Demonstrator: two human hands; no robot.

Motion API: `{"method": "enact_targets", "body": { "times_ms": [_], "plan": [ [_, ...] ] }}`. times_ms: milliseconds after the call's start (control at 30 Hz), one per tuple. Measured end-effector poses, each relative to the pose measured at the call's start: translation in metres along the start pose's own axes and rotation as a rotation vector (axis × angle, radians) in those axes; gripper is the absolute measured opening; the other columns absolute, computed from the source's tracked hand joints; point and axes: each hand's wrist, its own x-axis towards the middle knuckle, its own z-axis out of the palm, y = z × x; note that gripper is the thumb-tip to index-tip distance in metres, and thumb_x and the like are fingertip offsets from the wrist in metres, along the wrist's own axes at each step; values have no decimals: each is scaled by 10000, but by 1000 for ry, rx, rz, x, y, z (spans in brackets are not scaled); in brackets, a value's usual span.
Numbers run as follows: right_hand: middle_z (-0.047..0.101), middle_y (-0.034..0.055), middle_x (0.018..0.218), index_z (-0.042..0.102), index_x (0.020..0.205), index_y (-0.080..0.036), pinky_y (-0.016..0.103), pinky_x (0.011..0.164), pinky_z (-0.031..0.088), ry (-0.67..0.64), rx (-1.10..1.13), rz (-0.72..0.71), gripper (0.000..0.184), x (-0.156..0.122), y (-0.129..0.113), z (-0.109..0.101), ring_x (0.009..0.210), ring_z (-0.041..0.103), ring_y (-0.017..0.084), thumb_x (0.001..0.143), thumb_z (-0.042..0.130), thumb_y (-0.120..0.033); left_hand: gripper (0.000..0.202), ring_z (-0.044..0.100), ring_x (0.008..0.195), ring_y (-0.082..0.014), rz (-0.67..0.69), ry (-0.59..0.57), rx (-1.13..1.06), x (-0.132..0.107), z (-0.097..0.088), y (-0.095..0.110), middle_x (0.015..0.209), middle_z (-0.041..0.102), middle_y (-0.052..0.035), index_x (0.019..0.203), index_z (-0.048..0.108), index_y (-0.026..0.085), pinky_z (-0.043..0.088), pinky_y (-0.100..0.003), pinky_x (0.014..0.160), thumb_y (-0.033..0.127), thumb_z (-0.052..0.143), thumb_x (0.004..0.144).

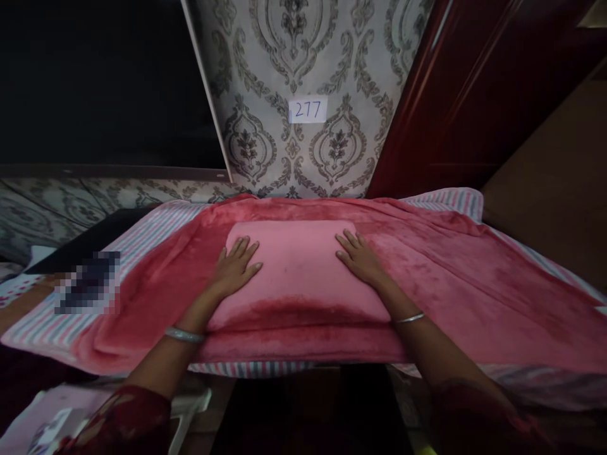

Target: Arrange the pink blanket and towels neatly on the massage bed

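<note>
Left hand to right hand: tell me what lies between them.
In the head view, only light pink fabric lies between the left hand and the right hand; no other object shows on that stretch.

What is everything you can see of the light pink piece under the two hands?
The light pink piece looks soft and plain, like fabric, roughly rectangular with rounded far corners and a darker band near its front edge. It lies amid the reddish blanket. The left hand rests on its left side, the right hand on its right, both spread open. Whether it is separate or folded blanket, I cannot tell.
</note>
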Motion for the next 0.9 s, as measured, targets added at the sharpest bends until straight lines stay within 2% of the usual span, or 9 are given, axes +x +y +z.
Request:
{"method": "enact_targets", "body": {
  "times_ms": [167,333,400,467,567,633,733,800,900],
  "plan": [
    [237,92,1644,358,1550,-190,482,1224,172,50,22,-75,596,4,8,16,1526,151,258,1033,301,-481,645,89,1541,-271,15,17,-45,-1,9,1,1672,129,-67,1575,254,268,178,-542,1216,545,300,995],
    [219,106,1646,345,1554,-175,496,1221,168,-8,22,-57,582,4,3,0,1527,147,261,1030,325,-426,668,45,1543,-273,-1,-64,-56,2,-4,1,1677,88,-77,1584,217,251,137,-556,1217,538,316,989],
    [189,101,1653,329,1562,-186,538,1205,191,-80,20,-3,581,1,-6,-15,1524,149,293,1027,337,-411,668,62,1541,-287,-7,-113,-56,2,-16,4,1673,108,-93,1580,232,244,139,-586,1208,528,334,984],
    [207,86,1650,363,1549,-221,605,1175,212,-134,6,64,558,-7,-23,-32,1516,162,333,1028,323,-418,633,130,1533,-306,-26,-136,-53,-1,-29,14,1657,192,-114,1557,307,233,142,-615,1196,509,327,988],
    [283,83,1627,427,1515,-240,629,1169,188,-97,-21,16,537,-28,-62,-48,1512,172,340,1037,278,-432,564,236,1508,-292,7,-75,-68,-15,-38,50,1609,337,-111,1501,416,233,158,-602,1200,467,290,1004],
    [281,88,1627,415,1522,-232,598,1184,174,-66,-25,-97,544,-45,-89,-44,1516,167,320,1036,280,-436,561,251,1504,-283,121,-22,-82,-28,-33,80,1609,340,-107,1506,405,242,154,-578,1210,469,318,1000],
    [252,92,1635,369,1546,-217,579,1193,166,-73,-43,-199,554,-65,-115,-24,1516,181,298,1029,299,-405,622,210,1517,-304,237,-7,-64,-44,-13,115,1635,264,-130,1548,330,228,112,-594,1217,503,346,990],
    [219,83,1643,334,1561,-207,573,1203,139,-60,-59,-213,565,-72,-119,-10,1521,165,286,1023,307,-377,656,154,1529,-323,246,3,-34,-49,2,124,1647,203,-147,1563,296,202,84,-624,1210,504,355,984],
    [198,66,1649,326,1565,-215,569,1211,112,-33,-68,-213,570,-75,-118,2,1527,143,276,1016,317,-367,669,122,1534,-325,250,34,-8,-51,15,124,1654,177,-142,1571,274,203,73,-632,1207,501,364,979]
  ]
}}
